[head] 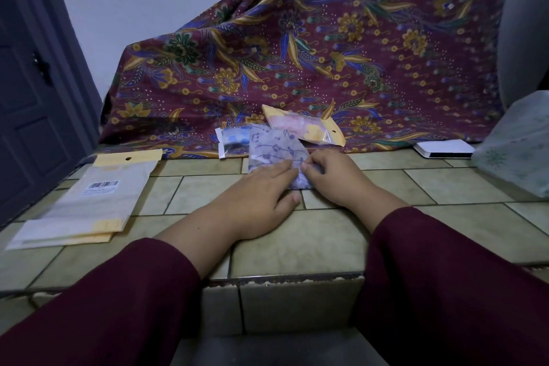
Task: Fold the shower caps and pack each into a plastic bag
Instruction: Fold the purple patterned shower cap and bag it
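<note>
Empty bags (pixel 89 202): at your nine o'clock, a flat stack with yellow header strips, lying well apart from the folding spot, likely so you can take one without disturbing the fold.

Left hand (pixel 261 187): your fingers lie straight and flat on the near left part of the shower cap, grasping nothing; that looks like a press to keep the folded layers from springing back.

Shower cap (pixel 274 147): at twelve o'clock, just ahead of both hands, lying on the tiled bench (pixel 297 244), translucent with a dark blue note pattern, already folded down to a small packet.

Blue packed bag (pixel 233 142): touching the cap's far left edge, at eleven o'clock.

Pink packed bag (pixel 303 129): just behind the cap at twelve to one o'clock, leaning on the patterned cloth (pixel 326 47); finished work seems parked at the back, out of the way.

Right hand (pixel 332 175): your fingertips curl in and pinch the cap's right edge, probably to turn it over for the next fold.

Step, as I judge it: folding nearly done, bagging not yet begun.
</note>
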